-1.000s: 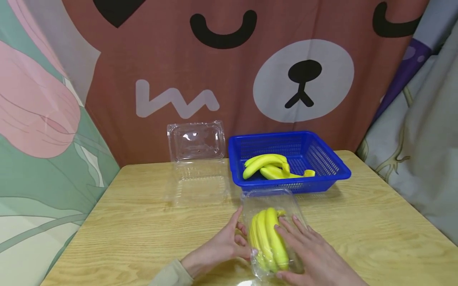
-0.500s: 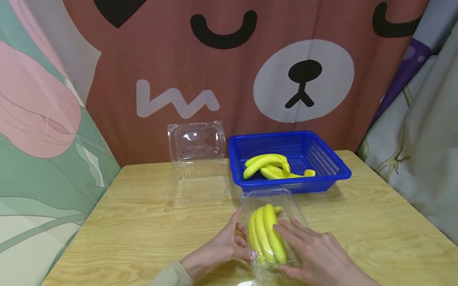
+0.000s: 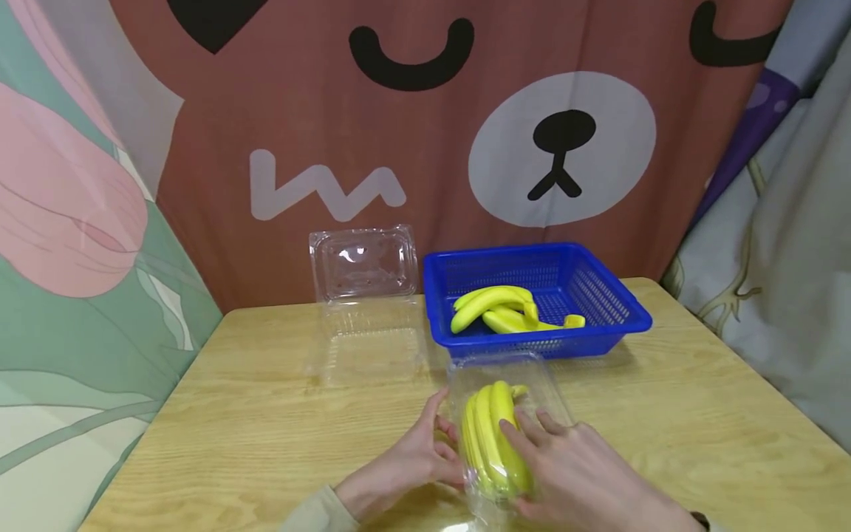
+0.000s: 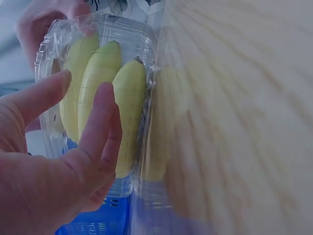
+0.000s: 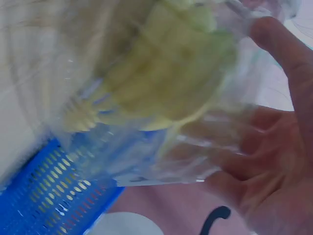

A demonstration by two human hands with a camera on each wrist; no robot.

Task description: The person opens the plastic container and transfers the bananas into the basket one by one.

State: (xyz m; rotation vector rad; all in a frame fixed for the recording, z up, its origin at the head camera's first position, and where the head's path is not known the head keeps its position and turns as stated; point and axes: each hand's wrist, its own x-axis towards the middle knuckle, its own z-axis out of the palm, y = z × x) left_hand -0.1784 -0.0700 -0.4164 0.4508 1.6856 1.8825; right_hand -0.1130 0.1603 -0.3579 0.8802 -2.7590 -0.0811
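Note:
A clear plastic clamshell box (image 3: pixel 479 366) sits at the table's near side, its lid down over a bunch of yellow bananas (image 3: pixel 488 436). Along the box's left wall lies my left hand (image 3: pixel 412 458), index finger and thumb spread against the plastic. The left wrist view shows these fingertips by the ribbed side, with the bananas (image 4: pixel 95 73) behind it. My right hand (image 3: pixel 585 473) rests over the lid from the right, fingers on top and thumb toward the near end. In the right wrist view its fingers (image 5: pixel 227 191) show partly through the blurred plastic.
Behind the box stands a blue plastic basket (image 3: pixel 621 325) holding more bananas (image 3: pixel 495 303). To its left, a second clear clamshell (image 3: pixel 366 266) stands with its lid up. A bear-patterned curtain (image 3: pixel 299 111) hangs behind the wooden table (image 3: pixel 253 414).
My right hand has slid slightly back along the lid and turned, its fingers drawn closer together. The bunch has shifted a little away from me. My left hand has barely moved.

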